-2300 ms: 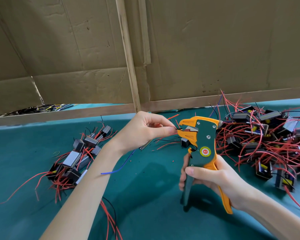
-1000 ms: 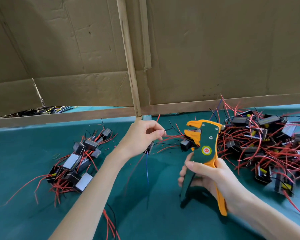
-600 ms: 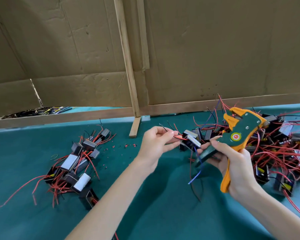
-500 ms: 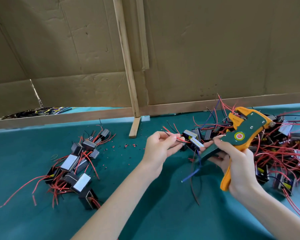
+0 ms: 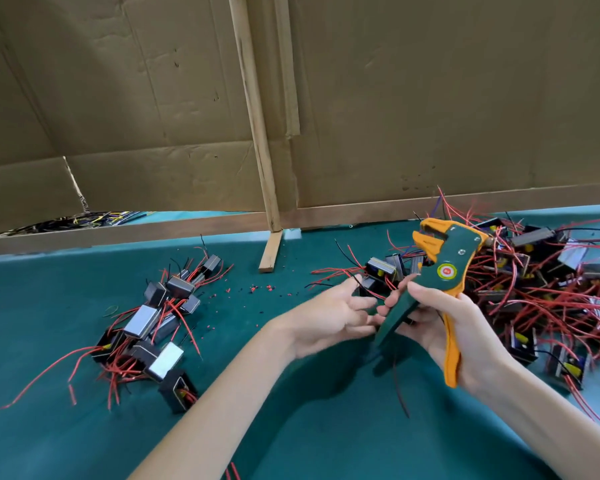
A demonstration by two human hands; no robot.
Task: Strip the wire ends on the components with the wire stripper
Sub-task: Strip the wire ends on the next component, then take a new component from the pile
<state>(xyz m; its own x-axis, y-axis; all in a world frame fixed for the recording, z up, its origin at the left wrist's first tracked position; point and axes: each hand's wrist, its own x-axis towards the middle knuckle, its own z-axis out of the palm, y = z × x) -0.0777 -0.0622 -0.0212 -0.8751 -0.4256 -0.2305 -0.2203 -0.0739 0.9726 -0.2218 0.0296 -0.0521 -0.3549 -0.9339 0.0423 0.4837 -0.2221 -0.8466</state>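
Note:
My right hand (image 5: 440,320) grips the green and orange wire stripper (image 5: 445,268) by its handles, jaws pointing up and left above the table. My left hand (image 5: 326,317) is just left of the green handle, palm turned up, fingers spread and blurred, with nothing clearly in it. A small dark component (image 5: 366,282) shows just beyond its fingertips. A thin black wire (image 5: 397,382) hangs down below the two hands; what it hangs from is hidden. A big heap of components with red wires (image 5: 534,282) lies behind the stripper at the right.
A smaller pile of components with red wires (image 5: 160,317) lies at the left on the green table cover (image 5: 66,306). Red and black insulation bits (image 5: 257,289) dot the middle. A wooden strip (image 5: 270,251) leans against the cardboard wall (image 5: 430,98) at the back.
My left hand let go of the red wire it pinched and its fingers spread. The component that sat between the hands has dropped out of plain sight. The stripper tilted a little more upright.

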